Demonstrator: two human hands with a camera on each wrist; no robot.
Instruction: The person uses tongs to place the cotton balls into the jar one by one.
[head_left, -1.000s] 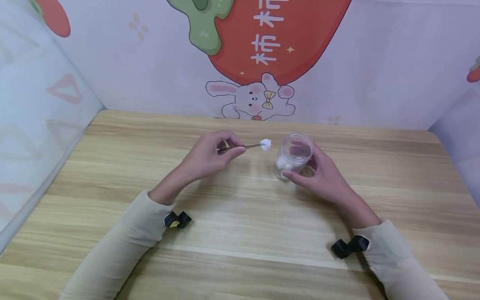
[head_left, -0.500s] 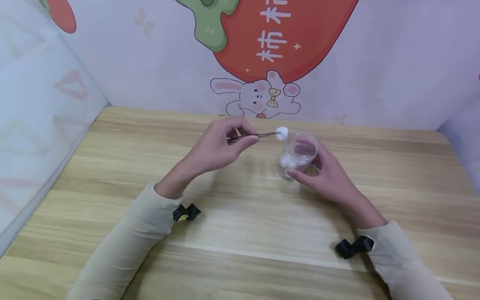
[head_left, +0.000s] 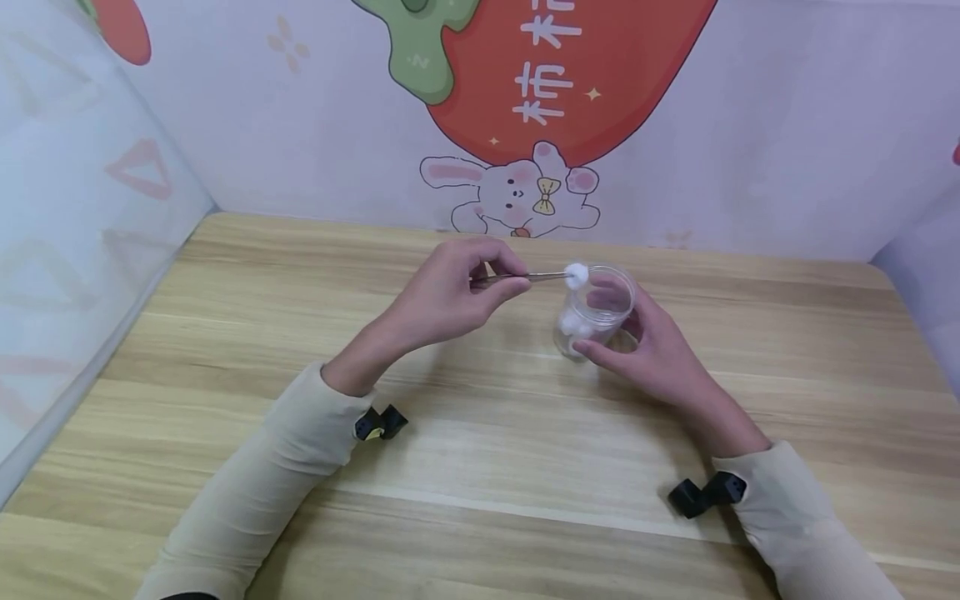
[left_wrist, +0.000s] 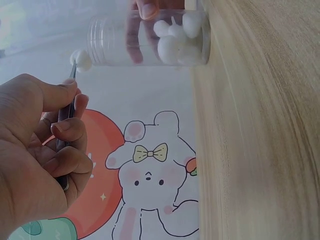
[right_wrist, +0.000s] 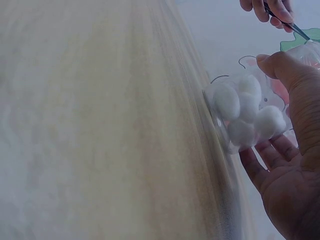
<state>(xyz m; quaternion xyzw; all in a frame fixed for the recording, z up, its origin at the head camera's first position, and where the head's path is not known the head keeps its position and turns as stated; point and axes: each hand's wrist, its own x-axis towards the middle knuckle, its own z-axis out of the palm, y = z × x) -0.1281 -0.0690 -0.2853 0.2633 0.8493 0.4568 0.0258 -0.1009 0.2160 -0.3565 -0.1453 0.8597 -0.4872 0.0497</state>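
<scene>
My left hand (head_left: 461, 292) pinches a pair of tweezers (head_left: 546, 276), whose tips hold a white cotton ball (head_left: 576, 275). In the head view that ball overlaps the near-left rim of a clear jar; the left wrist view has it just outside the mouth. My right hand (head_left: 648, 346) grips the jar (head_left: 609, 312) round its side, thumb at the front and fingers behind. The jar stands upright on the table, lidless. Several cotton balls (right_wrist: 245, 107) lie at its bottom, seen through the wall in both wrist views.
A wood-grain table (head_left: 480, 467) lies beneath both hands. Behind it rises a pale backdrop (head_left: 337, 125) with a printed rabbit and a red fruit. Black wrist cameras (head_left: 705, 493) sit at both sleeves.
My left hand has carried the tweezers and cotton ball rightward, from left of the jar up to its rim. My right hand keeps its hold on the jar.
</scene>
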